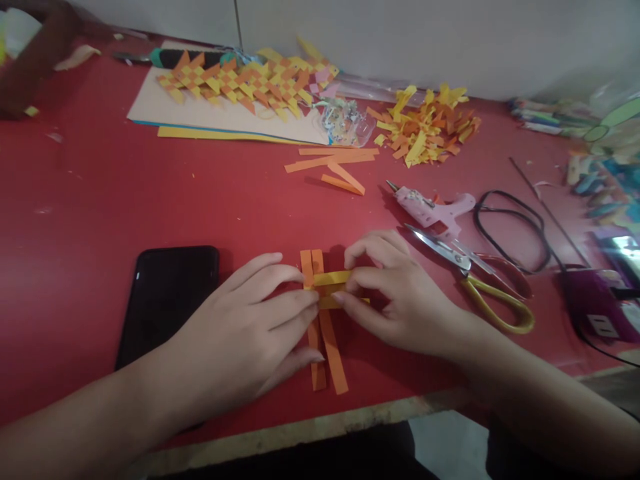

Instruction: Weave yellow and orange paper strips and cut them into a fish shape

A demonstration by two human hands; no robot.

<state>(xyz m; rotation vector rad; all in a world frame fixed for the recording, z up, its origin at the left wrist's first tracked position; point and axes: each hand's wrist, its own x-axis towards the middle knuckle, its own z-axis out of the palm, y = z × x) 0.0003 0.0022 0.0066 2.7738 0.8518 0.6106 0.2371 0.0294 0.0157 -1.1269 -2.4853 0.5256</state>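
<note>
Orange paper strips [334, 357] lie lengthwise near the table's front edge, crossed by yellow paper strips [333, 278]. They look interlaced where they cross, though fingers partly cover that spot. My left hand [253, 320] lies over the left side of the crossing, its fingers stretched out and apart, fingertips resting on the strips. From the right, my right hand [400, 290] pinches a yellow strip between thumb and fingers. A black phone [167, 300] is partly under my left forearm. Loose orange strips [333, 159] lie farther back.
Scissors [465, 263] and a pink glue gun [430, 210] lie right of my right hand. Behind are folded orange-yellow paper fish [240, 83], a container of small beads [345, 123] and a pile of paper pieces [427, 127]. A purple power box [595, 303] with cables sits far right.
</note>
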